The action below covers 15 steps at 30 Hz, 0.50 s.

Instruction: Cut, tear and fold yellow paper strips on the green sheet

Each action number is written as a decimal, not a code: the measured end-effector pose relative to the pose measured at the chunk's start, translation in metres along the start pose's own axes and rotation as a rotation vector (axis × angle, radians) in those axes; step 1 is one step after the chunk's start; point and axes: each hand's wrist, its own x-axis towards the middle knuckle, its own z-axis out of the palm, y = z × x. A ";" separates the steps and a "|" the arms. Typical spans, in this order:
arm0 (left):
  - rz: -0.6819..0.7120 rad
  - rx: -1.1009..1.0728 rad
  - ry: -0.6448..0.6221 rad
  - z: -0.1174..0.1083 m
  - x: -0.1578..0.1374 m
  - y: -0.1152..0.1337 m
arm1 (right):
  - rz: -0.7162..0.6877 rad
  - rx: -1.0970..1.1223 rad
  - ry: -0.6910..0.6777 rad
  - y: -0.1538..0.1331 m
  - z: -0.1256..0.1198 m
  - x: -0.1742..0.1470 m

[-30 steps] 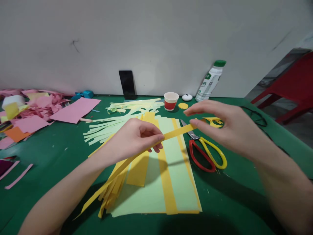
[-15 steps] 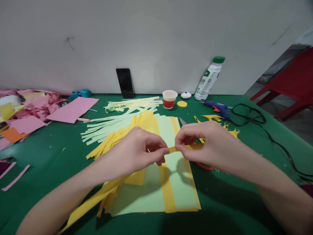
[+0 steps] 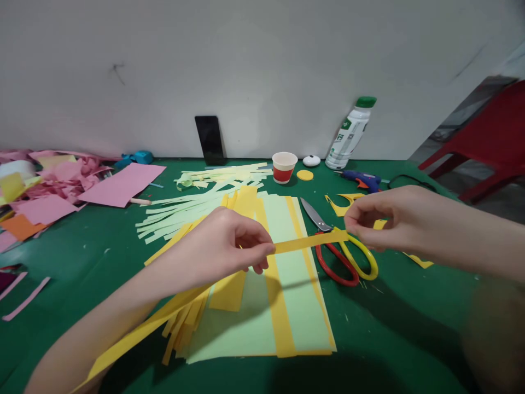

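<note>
A narrow yellow paper strip [image 3: 309, 241] is stretched between my two hands. My left hand [image 3: 235, 243] pinches it between thumb and fingers, and a long yellow length trails below that forearm toward the lower left. My right hand [image 3: 383, 216] pinches the other end. Beneath lies a stack of pale green paper sheets [image 3: 305, 306] with yellow strips across it. Scissors [image 3: 328, 232] with one red and one yellow handle rest right of the stack, partly under the strip. Cut yellow strips [image 3: 191, 323] lie in a bundle at the stack's left side.
Pale green cut strips [image 3: 176, 210] fan out at the back left, near pink paper [image 3: 123, 185]. Along the wall stand a phone [image 3: 210, 139], a paper cup [image 3: 284, 167] and a leaning bottle [image 3: 350, 134]. A blue glue gun [image 3: 361, 178] and yellow scraps [image 3: 340, 205] lie at the right.
My right hand has moved to the right, away from my left, so a longer piece of the strip shows between them. The scissors have come into fuller view. My left hand has shifted slightly left.
</note>
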 end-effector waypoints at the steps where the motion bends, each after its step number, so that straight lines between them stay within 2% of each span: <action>1: -0.008 -0.007 0.006 0.000 0.000 0.000 | 0.025 -0.038 0.057 0.001 -0.001 0.001; 4: -0.039 -0.026 0.011 -0.001 0.001 0.000 | 0.036 -0.005 0.276 -0.006 -0.001 0.002; 6: -0.052 -0.010 -0.011 -0.001 0.002 0.000 | -0.063 0.144 0.333 -0.021 0.004 0.003; 9: -0.052 0.018 -0.053 0.002 0.004 0.001 | -0.208 0.280 0.167 -0.047 0.017 0.003; 12: -0.047 0.009 -0.070 0.005 0.005 0.001 | -0.203 0.307 -0.008 -0.062 0.031 0.003; 15: -0.011 0.012 -0.073 0.008 0.005 0.001 | -0.169 0.303 -0.061 -0.065 0.038 0.004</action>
